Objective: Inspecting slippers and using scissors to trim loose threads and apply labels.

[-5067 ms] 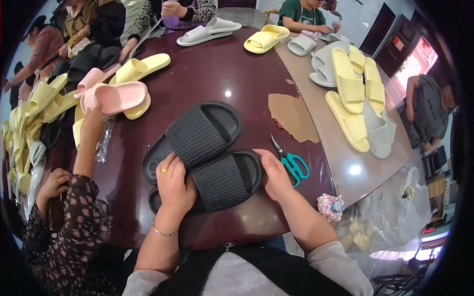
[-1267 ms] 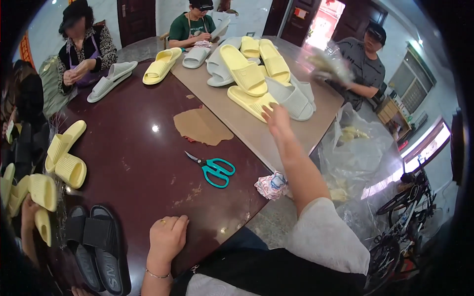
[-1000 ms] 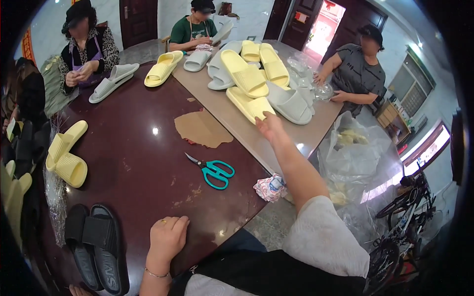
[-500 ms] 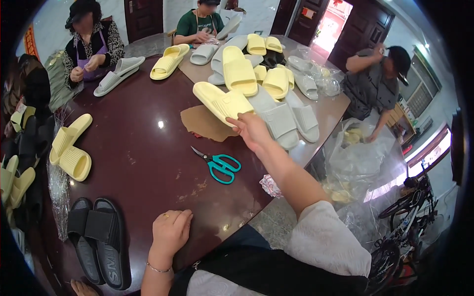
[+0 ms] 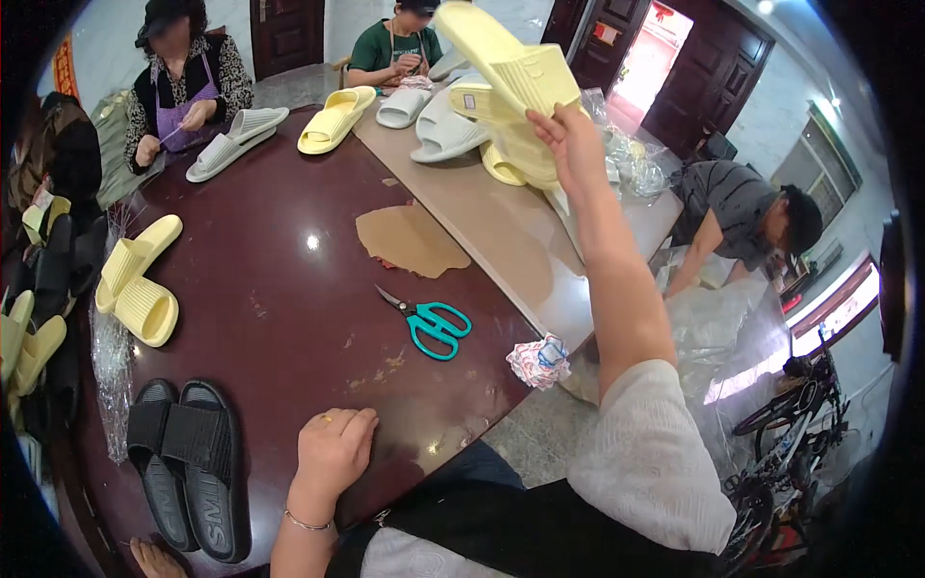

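My right hand (image 5: 570,144) is raised over the far right of the table, fingers closed on a yellow slipper (image 5: 501,58) by its strap end. Behind the slipper and my forearm are more yellow slippers (image 5: 503,164) and grey slippers (image 5: 449,130), partly hidden. My left hand (image 5: 334,448) rests loosely curled on the near table edge, apparently empty. Between my hands lie teal-handled scissors (image 5: 436,328) with the blades pointing away to the left. A crumpled ball of printed paper or cloth (image 5: 540,361) sits at the table's near right edge.
Black slippers (image 5: 198,462) and a yellow pair (image 5: 145,289) lie at left beside clear plastic strips (image 5: 114,376). A torn brown cardboard piece (image 5: 409,241) lies mid-table. Co-workers sit at the far side. At right, a person (image 5: 747,217) bends over clear plastic bags (image 5: 713,318); a bicycle (image 5: 790,414) stands behind.
My right hand has moved up and away with the yellow slipper. Grey slippers no longer show on the near part of the board. The person at right has bent down; my left hand stays put.
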The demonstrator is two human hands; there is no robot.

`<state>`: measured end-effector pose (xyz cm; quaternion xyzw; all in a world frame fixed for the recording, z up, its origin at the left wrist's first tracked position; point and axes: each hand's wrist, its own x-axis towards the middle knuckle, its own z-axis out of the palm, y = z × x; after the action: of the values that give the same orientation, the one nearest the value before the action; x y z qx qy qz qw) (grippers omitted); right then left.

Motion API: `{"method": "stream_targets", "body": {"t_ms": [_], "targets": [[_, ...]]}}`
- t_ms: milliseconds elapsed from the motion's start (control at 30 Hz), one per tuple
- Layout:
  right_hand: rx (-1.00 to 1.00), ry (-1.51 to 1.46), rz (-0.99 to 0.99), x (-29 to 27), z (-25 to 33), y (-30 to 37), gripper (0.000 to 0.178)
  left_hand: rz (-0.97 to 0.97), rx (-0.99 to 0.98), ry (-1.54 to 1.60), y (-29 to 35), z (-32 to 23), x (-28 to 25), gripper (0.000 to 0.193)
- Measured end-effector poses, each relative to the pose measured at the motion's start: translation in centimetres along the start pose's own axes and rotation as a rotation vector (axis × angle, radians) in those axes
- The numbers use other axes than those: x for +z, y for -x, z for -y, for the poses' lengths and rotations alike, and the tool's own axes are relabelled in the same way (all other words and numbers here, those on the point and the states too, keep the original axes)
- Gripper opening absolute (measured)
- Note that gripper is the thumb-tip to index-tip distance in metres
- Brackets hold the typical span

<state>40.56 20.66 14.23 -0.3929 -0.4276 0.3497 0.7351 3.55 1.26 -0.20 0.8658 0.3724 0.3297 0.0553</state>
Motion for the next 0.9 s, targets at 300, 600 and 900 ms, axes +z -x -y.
{"method": "stream_targets", "body": {"t_ms": [300, 600, 900], "targets": [[0.224, 0.022, 0.456, 6.9, -1.9, 8.8, 0.029, -0.103, 0.020, 0.040, 0.6, -0.2, -1.0, 0.015], [0.497, 0.220, 0.908, 9.9, -8.0, 27.9, 0.027, -0.461, 0.136, -0.119, 2.2, 1.1, -0.4, 0.029], [-0.480, 1.144, 0.575, 4.5, -10.9, 22.5, 0.031, -0.171, -0.284, -0.349, 1.2, 1.5, -0.3, 0.022]]}}
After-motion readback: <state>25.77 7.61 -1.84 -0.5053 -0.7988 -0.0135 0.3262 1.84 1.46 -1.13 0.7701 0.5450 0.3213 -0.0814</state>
